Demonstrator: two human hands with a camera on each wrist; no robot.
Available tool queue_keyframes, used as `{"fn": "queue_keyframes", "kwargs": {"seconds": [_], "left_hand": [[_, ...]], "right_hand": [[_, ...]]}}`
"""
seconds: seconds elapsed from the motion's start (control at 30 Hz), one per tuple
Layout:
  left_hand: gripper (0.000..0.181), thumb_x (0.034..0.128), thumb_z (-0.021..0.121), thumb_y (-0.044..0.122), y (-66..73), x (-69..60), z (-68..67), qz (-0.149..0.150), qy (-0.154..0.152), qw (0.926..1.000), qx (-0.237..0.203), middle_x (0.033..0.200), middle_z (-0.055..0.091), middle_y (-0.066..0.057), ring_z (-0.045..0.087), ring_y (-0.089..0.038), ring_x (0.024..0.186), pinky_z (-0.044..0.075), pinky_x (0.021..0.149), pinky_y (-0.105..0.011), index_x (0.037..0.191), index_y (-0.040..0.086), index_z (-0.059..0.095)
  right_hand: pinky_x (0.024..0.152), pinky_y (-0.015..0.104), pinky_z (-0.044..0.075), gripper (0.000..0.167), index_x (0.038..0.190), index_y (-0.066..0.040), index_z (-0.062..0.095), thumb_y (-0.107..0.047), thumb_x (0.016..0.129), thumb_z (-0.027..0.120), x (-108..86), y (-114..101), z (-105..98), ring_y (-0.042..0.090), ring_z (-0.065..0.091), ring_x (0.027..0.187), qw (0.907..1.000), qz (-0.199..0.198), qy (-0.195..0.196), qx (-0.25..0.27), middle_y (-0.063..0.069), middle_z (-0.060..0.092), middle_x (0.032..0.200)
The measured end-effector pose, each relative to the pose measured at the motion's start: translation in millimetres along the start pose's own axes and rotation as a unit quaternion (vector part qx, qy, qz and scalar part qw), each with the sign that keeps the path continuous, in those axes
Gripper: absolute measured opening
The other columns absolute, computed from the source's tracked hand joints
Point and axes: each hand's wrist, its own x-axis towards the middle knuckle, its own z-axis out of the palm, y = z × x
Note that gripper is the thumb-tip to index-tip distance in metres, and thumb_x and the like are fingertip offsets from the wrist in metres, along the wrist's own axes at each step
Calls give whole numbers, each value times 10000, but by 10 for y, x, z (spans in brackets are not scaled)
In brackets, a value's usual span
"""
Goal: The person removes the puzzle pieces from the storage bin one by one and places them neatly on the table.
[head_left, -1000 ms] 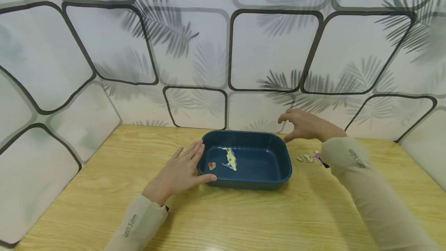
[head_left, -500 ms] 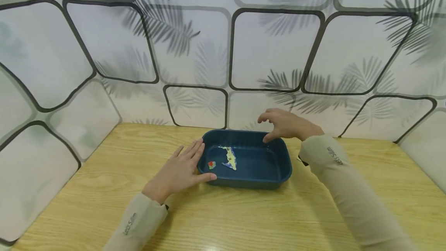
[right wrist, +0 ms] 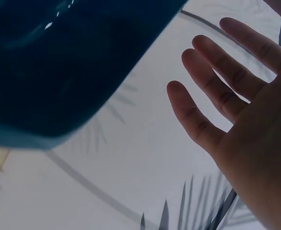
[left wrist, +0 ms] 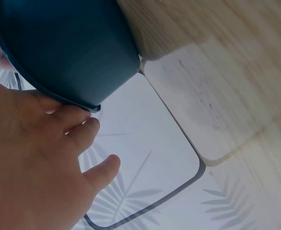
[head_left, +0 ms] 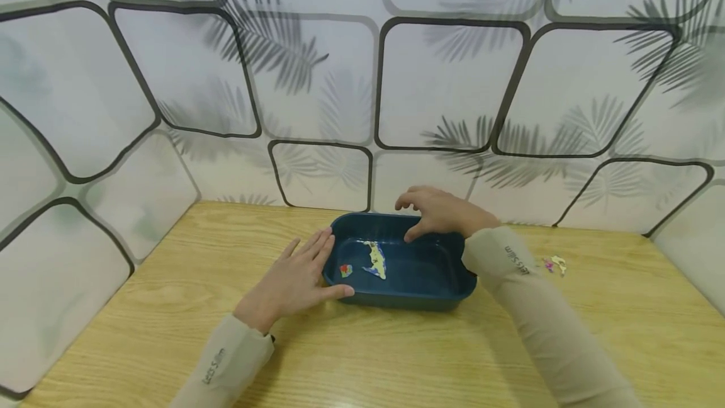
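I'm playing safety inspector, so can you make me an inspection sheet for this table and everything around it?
Surface: wood-look table
Job's things: dark blue tray, with a small red-and-green piece and a pale yellow-and-blue shape inside; small loose pieces on the table to its right
Clutter: nothing seen
Grips: left grip touches the tray's left end; right grip hovers at its far side, nothing visible in it
Cables: nothing seen
Surroundings: pale walls with dark outlines and leaf prints

A walled-in tabletop corner, kind of room unclear — leaf-printed wall covering (head_left: 447, 87) rises behind and beside a pale wood-grain table (head_left: 374, 357).
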Motion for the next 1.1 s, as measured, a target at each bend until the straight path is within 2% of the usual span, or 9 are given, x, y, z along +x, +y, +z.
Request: {"fn": "queue_keyframes", "kwargs": {"seconds": [0.13,0.4,0.63,0.9,1.1], "left_hand": [[1004,944,541,677,-1,-5,-1,-35,-52,10000,-25,1648,212,-206,217,-353,1515,176,1190,-601,1556,-81,295],[1006,939,547,676,2,-6,4,-36,-46,10000,-8,1651,203,-196,206,-339,1519,172,1192,-598,1559,-73,290],[1010,943,529,688,3,-10,-14,-26,-82,10000,-44,1648,210,-206,212,-340,1518,171,1191,-601,1556,-79,293],[1017,938,538,689,6,-14,-28,-20,-93,10000,-9,1649,207,-207,201,-337,1521,167,1191,-604,1557,-78,290],[996,951,544,665,9,-14,-22,-33,-147,9999,-66,1653,193,-200,190,-328,1525,152,1195,-599,1564,-72,274]], "right_hand": [[940,507,507,552,1300,15,622,-220,851,841,78,-65,53,382,609,1100,9999,-141,-63,2,206,598,1244],[954,495,497,548,1308,-27,641,-241,843,838,197,-204,124,332,594,1108,9998,-98,-139,-109,144,609,1235],[947,453,503,538,1299,-21,654,-239,843,839,300,-302,193,296,598,1076,9990,-383,-194,-98,124,616,1231],[965,433,502,496,1297,-60,656,-256,874,826,378,-398,275,284,593,1133,9988,-261,-419,-23,120,586,1353],[996,429,483,490,1296,-77,664,-250,871,836,424,-488,360,276,575,1177,9978,-278,-602,-54,101,590,1336]]}}
